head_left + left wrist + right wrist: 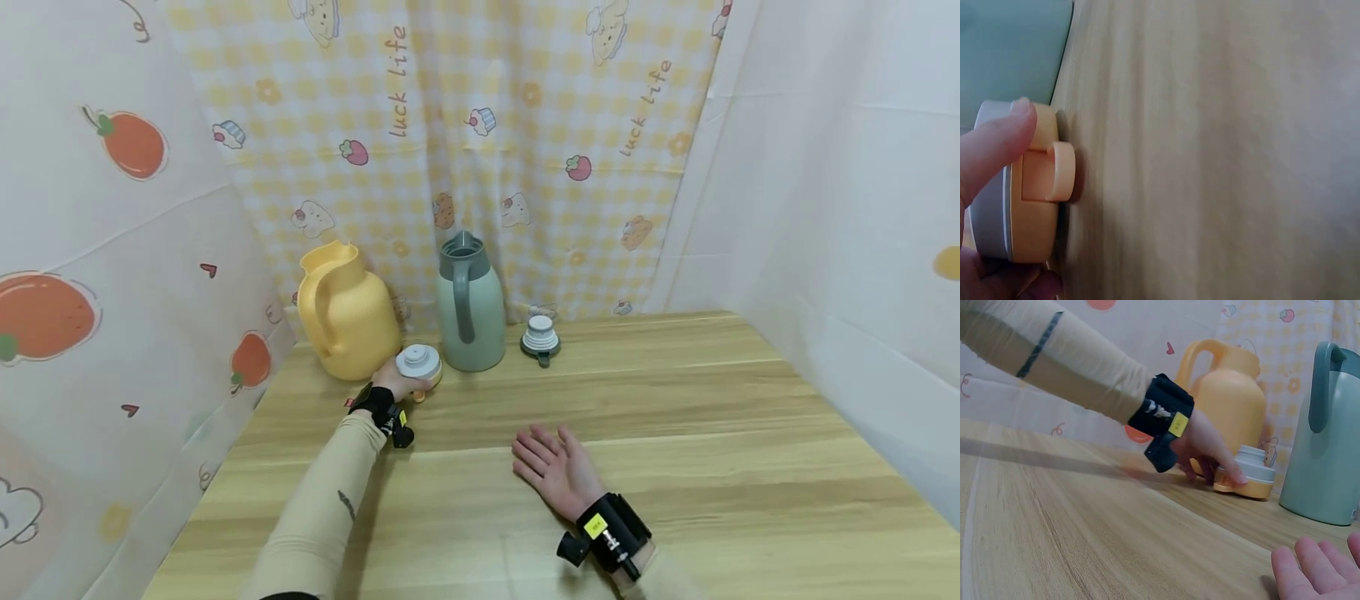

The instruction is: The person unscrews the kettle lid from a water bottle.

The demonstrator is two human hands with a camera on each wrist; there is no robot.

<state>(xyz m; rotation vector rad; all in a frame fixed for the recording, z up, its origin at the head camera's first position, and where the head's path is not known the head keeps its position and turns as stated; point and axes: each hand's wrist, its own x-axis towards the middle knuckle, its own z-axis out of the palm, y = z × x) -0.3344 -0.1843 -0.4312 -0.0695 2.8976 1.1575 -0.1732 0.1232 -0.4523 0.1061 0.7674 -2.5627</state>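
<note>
My left hand [397, 381] grips a white and yellow jug lid [419, 363] at the table surface, thumb on one side and fingers on the other. The lid lies upside down, white stopper up, its small yellow tab [1064, 171] facing the near side. Close behind it stands the yellow jug [360, 321], uncovered at the top. To the lid's right is the green jug [472, 317], also without its lid. Palm up, my right hand [558, 475] rests on the table with fingers extended, holding nothing.
A dark green and white lid [541, 337] lies upside down right of the green jug. The wooden table [675, 400] meets a yellow checked curtain [480, 192] at the back, with white patterned sheets at both sides.
</note>
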